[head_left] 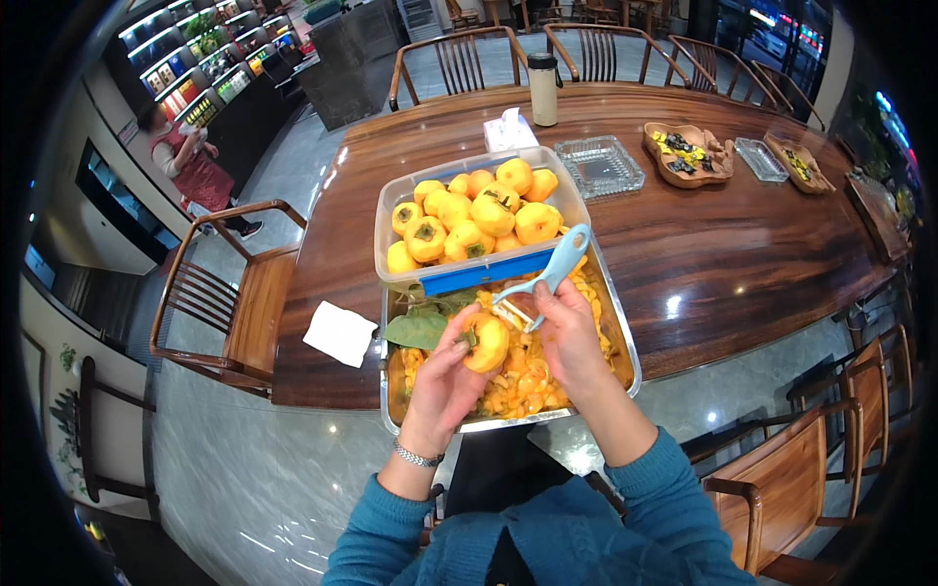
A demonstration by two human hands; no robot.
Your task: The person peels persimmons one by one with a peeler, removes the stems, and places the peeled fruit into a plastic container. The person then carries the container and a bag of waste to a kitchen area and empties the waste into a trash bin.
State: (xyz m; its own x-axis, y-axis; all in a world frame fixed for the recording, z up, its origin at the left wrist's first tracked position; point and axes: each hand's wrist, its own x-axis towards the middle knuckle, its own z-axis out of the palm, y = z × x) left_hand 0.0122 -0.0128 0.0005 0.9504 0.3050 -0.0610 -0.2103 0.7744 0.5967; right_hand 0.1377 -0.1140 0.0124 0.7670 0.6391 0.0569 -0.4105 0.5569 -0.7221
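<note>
My left hand [442, 384] is closed around a yellow-orange persimmon [487, 342], its dark calyx turned to the left. In my right hand [570, 337] is a light blue peeler [560, 262], handle pointing up and away, its blade just above and right of the persimmon. Both hands are over a metal tray [633, 359] full of orange peelings [532, 381]. Large green leaves [418, 327] lie at the tray's left. Across its far part stands a clear plastic box [387, 234] with blue clasps, heaped with peeled persimmons [454, 210].
A white napkin [339, 332] lies left on the wooden table [703, 293]. Behind the box are a tissue pack [509, 131], a bottle [543, 90] and a glass tray [599, 166]. Wooden dishes [688, 154] hold wrapped sweets. Chairs surround the table; a person [191, 166] stands far left.
</note>
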